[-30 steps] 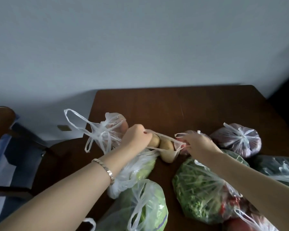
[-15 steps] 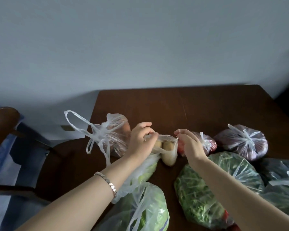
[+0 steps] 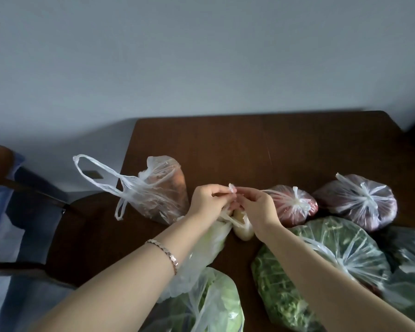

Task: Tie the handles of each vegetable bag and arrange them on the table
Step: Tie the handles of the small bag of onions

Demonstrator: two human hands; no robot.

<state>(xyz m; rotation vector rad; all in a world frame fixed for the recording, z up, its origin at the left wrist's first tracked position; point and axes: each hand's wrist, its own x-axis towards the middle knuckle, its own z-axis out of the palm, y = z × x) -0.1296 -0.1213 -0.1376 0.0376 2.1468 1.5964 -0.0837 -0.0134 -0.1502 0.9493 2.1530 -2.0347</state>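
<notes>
Both hands meet over the potato bag (image 3: 243, 232), which lies on the counter (image 3: 249, 144) just under and between them: the left hand (image 3: 207, 203) and right hand (image 3: 255, 208) each pinch a handle (image 3: 232, 188), fingertips almost touching, so the knot looks half made. Left of the potato bag, a carrot bag (image 3: 163, 195) lies untied, its loops trailing off the counter edge; a cabbage bag (image 3: 216, 305) near the left forearm also looks open. Right of the potato bag, a red bag (image 3: 292, 207), a purple bag (image 3: 359, 202) and a greens bag (image 3: 321, 267) are knotted. By this judgement, several bags are done; at least three remain.
</notes>
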